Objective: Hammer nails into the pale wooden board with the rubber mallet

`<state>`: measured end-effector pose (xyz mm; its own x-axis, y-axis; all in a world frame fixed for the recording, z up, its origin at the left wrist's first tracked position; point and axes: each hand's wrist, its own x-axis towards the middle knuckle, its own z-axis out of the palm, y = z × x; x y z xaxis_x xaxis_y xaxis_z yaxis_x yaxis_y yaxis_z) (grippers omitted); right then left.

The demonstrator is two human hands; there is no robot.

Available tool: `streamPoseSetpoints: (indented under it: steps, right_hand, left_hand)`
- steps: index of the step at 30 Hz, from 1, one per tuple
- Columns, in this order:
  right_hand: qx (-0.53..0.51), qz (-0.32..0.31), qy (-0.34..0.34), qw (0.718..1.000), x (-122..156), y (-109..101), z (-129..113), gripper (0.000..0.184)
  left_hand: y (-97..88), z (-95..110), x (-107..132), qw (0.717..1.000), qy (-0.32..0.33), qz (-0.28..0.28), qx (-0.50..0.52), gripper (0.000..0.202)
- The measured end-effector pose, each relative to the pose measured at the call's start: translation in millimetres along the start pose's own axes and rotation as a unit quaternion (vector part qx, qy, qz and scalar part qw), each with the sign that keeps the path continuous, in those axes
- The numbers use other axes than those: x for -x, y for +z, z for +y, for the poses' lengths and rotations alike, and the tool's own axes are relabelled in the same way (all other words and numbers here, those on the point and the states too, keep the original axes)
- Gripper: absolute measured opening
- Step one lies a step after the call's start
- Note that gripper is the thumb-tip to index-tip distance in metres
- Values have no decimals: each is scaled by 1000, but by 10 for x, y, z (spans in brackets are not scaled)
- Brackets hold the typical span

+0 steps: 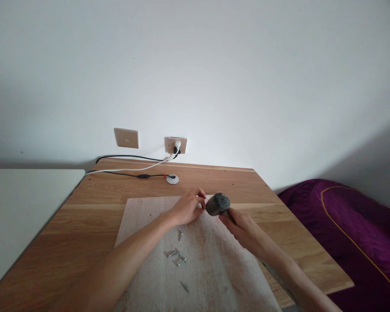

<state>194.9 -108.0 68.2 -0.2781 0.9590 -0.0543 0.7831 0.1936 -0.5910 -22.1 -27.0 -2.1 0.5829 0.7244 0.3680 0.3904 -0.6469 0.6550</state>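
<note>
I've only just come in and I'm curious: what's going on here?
The person's right hand grips a mallet close beside the left hand, which is at the far part of a board on the table. Whether the left hand pinches anything is hard to tell. Small metal pieces lie loose on the board.

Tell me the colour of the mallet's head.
The mallet head is dark grey, nearly black, seen in the head view.
</note>
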Motion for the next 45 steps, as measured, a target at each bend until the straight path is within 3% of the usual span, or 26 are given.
streamPoseSetpoints:
  steps: [4,10,16,22,28,32,36,45]
  right_hand:
    - [-8,-14,-35,999,-31,0,-2,27]
    - [21,6,0,1000,-22,-77,-24,28]
    - [23,-16,-35,999,-20,-48,11,29]
    - [25,-1,-15,1000,-6,-122,1,28]
    - [14,-17,-26,999,-16,-17,35,28]
    - [18,-3,26,999,55,-47,53,28]
    - [-14,-25,70,997,95,-130,-6,28]
    - [-31,-37,21,999,18,-11,15,27]
  left_hand:
    - [11,-13,1,1000,4,2,2,15]
    - [-17,24,-6,1000,-3,-6,-3,17]
    - [-20,33,0,1000,7,-5,-11,15]
    - [-22,31,2,1000,3,-10,-13,15]
    - [-23,11,-11,1000,3,-15,-10,19]
    - [3,-36,-13,1000,-8,-7,8,14]
    - [15,-49,-20,999,-34,1,36,11]
    - [-22,13,-39,999,-12,-4,33,17]
